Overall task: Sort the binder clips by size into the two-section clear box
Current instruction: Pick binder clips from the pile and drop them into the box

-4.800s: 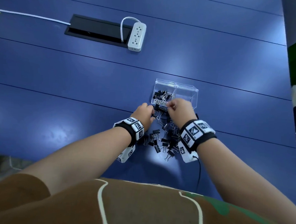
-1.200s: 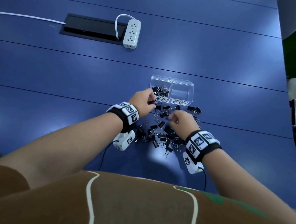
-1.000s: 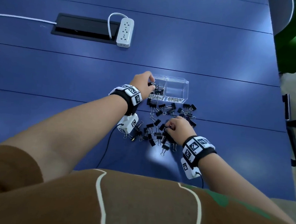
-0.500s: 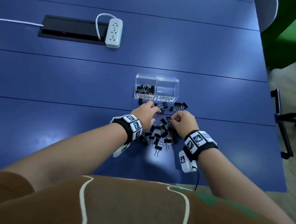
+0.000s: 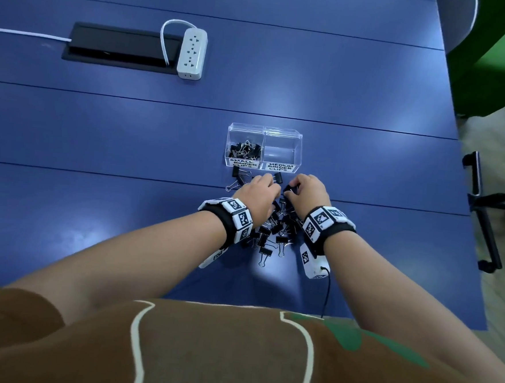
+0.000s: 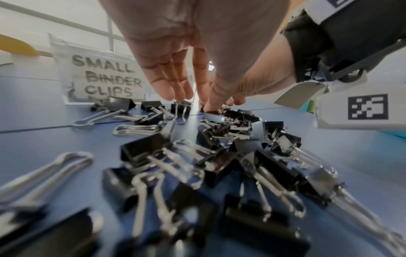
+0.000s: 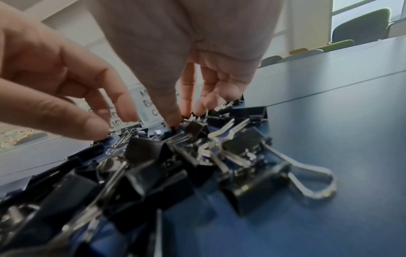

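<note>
Both your hands are down in the loose pile of binder clips (image 5: pixel 274 231) on the blue tabletop (image 5: pixel 129 141), side by side with a narrow gap between them.

Your left hand (image 5: pixel 258 196) reaches into the far edge of the pile. In the left wrist view its fingers (image 6: pixel 173 81) point down, fairly straight and close together, tips at or just above the black clips; the thumb tip touches one clip there. Whether the grip has closed on that clip you cannot tell from these views.

Your right hand (image 5: pixel 309 192) sits just to the right of the left one. In the right wrist view its fingers (image 7: pixel 211 90) are curled downward, with thumb and forefinger tips meeting at a small black clip (image 7: pixel 195 128) on top of the pile, so the grip looks pinched on it, though the contact is partly hidden.

The two-section clear box (image 5: pixel 265 129) stands just beyond both grips, nearly touching the farthest loose clips. Its section ahead of your left hand, labelled SMALL BINDER CLIPS (image 5: pixel 243 163), holds a heap of small clips (image 5: pixel 245 150). The section ahead of your right hand carries the label MEDIUM BINDER CLIPS (image 5: pixel 280 167).

Well beyond the box and off to the left of your left grip, a white power strip (image 5: pixel 192 53) lies beside a black cable hatch (image 5: pixel 121 47).
</note>
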`<state>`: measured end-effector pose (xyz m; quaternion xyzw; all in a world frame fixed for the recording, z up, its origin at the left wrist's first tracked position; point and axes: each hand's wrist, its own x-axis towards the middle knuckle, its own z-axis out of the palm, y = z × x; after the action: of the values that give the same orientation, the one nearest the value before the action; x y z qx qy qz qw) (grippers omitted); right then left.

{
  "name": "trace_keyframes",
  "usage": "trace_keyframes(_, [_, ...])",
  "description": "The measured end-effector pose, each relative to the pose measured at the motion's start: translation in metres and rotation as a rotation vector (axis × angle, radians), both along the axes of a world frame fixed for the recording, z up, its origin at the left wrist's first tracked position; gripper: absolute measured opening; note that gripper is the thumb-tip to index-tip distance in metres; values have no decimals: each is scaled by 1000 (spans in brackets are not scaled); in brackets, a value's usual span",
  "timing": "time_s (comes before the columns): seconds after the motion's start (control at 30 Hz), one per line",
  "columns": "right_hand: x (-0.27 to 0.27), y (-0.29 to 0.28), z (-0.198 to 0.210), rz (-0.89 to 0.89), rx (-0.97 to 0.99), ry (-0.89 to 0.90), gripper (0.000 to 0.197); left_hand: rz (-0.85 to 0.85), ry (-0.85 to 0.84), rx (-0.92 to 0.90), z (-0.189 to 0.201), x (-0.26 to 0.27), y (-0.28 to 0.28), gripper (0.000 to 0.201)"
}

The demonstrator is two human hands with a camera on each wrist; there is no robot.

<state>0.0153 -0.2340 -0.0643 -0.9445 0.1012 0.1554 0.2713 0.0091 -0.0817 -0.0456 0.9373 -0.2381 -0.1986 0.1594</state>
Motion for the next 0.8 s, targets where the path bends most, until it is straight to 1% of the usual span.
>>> trace_keyframes(0.13, [-6,-6,-3,-12,86,2,14,-8,1,38,-4,4,-19,31])
trace_keyframes(0.2, [-9,-11,-3,-61,151,4,15,-24,-1,73,-5,6,-27,33])
trace_keyframes(0.37, [-9,-47,11,-439,451,-40,18,-31,43,100,-11,7,-35,36])
trace_keyframes(0.43, [-10,-69,16,-547,599,-63,18,-26,45,90,-14,7,-35,32])
trace_keyframes(0.5, [-13,-85,16,-594,708,-74,20,-2,57,71,-14,8,-35,28])
trace_keyframes(0.57, [-14,-92,15,-608,732,-38,23,30,90,32,-11,9,-34,22])
trace_keyframes(0.63, [-15,-93,13,-619,749,15,21,77,144,-45,-8,10,-32,12])
trace_keyframes(0.67, [-15,-91,12,-602,739,47,19,100,166,-77,-5,10,-32,13])
trace_keyframes(0.73, [-15,-85,9,-496,636,99,22,144,193,-122,-3,11,-32,15])
trace_keyframes(0.8, [-16,-77,4,-328,441,103,20,186,222,-150,2,12,-35,14])
